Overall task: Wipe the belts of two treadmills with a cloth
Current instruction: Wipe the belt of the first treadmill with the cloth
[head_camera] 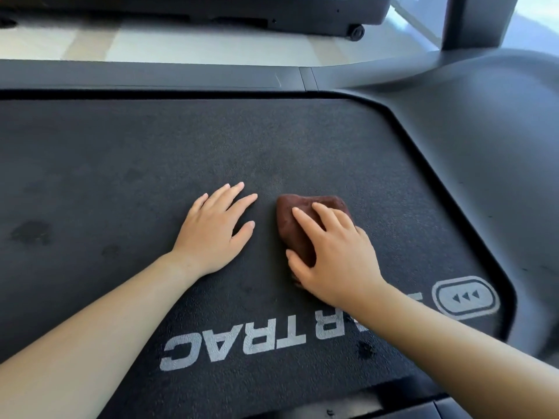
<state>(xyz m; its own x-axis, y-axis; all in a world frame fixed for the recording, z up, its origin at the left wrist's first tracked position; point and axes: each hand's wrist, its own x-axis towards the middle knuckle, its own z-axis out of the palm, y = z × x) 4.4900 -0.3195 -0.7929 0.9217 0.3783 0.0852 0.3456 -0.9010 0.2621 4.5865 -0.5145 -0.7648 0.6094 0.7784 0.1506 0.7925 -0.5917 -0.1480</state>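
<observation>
Treadmill belt point(151, 146), mid-belt: left hand point(214, 234) flat, fingers released; right hand point(335, 261) alongside, grasping bunched brown cloth point(302, 204).

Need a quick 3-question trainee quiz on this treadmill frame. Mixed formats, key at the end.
1. Multiple choice: which hand has its grip on the brown cloth? A left, B right, C both.
2. True or false: the left hand lies flat on the belt, fingers straight, apart from the cloth.
3. Fill in: the largest dark spot on the belt lies toward the picture's ___ edge.

Key
1. B: the right hand curls over the cloth, with the thumb at its side.
2. True.
3. Left.
</observation>
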